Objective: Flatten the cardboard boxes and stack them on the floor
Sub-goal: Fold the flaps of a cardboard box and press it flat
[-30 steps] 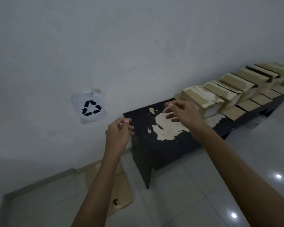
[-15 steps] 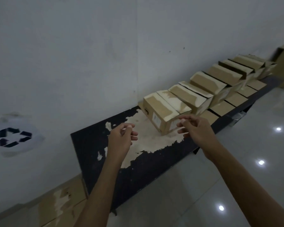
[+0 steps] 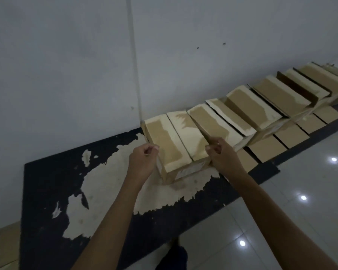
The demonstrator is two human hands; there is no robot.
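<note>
One cardboard box (image 3: 176, 147), still assembled, is sitting at the near end of a long row of boxes (image 3: 271, 102) lined up on a black table (image 3: 47, 182) against the wall (image 3: 66, 65). It is leaning slightly against its neighbour, top flaps closed, which probably makes it the easiest to pull free first. Both hands are flanking it: the left hand (image 3: 142, 160) is hovering by its left edge with fingers loosely curled and holding nothing, and the right hand (image 3: 222, 154) is doing likewise at the right corner (whether either is actually touching the cardboard I cannot tell). Placed like this, they seem to be readying a two-sided grip. Patches of peeled surface (image 3: 113, 184) are showing pale around the box, and a glossy tiled floor (image 3: 291, 221) is reflecting lights at the right
</note>
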